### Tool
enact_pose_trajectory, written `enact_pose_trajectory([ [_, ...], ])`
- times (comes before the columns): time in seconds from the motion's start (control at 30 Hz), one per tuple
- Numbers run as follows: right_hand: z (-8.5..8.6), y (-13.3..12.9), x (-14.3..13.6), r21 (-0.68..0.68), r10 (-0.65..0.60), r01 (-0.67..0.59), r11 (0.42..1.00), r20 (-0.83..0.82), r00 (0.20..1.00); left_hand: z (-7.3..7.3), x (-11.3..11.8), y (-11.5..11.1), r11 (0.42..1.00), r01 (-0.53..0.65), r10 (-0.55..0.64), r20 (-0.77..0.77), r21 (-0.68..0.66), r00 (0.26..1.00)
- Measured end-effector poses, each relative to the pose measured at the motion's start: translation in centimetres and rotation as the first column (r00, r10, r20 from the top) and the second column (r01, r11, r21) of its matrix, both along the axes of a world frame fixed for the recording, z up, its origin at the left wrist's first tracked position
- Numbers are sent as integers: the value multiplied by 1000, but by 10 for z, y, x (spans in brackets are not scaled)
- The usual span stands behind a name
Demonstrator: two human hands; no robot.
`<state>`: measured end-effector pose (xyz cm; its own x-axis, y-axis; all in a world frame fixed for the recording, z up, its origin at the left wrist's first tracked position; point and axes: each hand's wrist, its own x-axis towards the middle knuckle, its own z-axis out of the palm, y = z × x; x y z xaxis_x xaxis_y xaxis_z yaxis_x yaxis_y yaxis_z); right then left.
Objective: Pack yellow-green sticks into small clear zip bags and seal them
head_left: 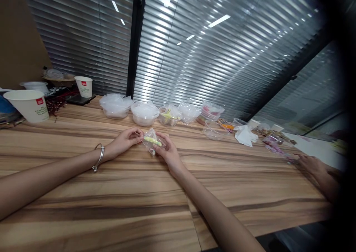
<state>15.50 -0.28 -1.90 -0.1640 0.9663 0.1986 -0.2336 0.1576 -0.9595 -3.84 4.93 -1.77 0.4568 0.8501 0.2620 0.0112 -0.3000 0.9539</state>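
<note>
A small clear plastic bag [150, 148] with a yellow-green item [152, 141] and a little white piece inside is held between my two hands, above the wooden table [111, 200]. My left hand [126, 141], with a silver bracelet at the wrist, pinches the bag's left edge. Fingers of my right hand [170, 153] close on its right side. What exactly the yellow-green item is, I cannot make out. Just beyond my hands stands a clear bowl [170, 121] with similar yellow-green pieces.
Plastic bowls with clear bags, such as a round one [145, 119], line the back by the blinds. Paper cups [30, 109] stand at the left. An overturned-looking clear container [215, 131] and a crumpled tissue [246, 135] lie right. Another person's hand [313, 166] rests at far right.
</note>
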Motion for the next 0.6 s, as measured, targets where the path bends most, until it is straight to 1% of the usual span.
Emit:
enact_pose_trajectory([
  [0.13,0,-1,2,23,-22,22,999,-11,1000,5,0,-4,1000,26,-26,-17,5,1000],
  [0.27,-1,-1,3,30,-8,9,1000,-25,1000,8,2,-8,999,43,-43,-19,-15,999],
  [0.4,-2,-1,5,23,16,-16,1000,-21,1000,7,2,-8,997,66,-66,-15,-28,998],
  [0.6,0,-3,6,-37,36,-37,999,-42,998,5,1,-4,998,65,-66,-29,-15,997],
])
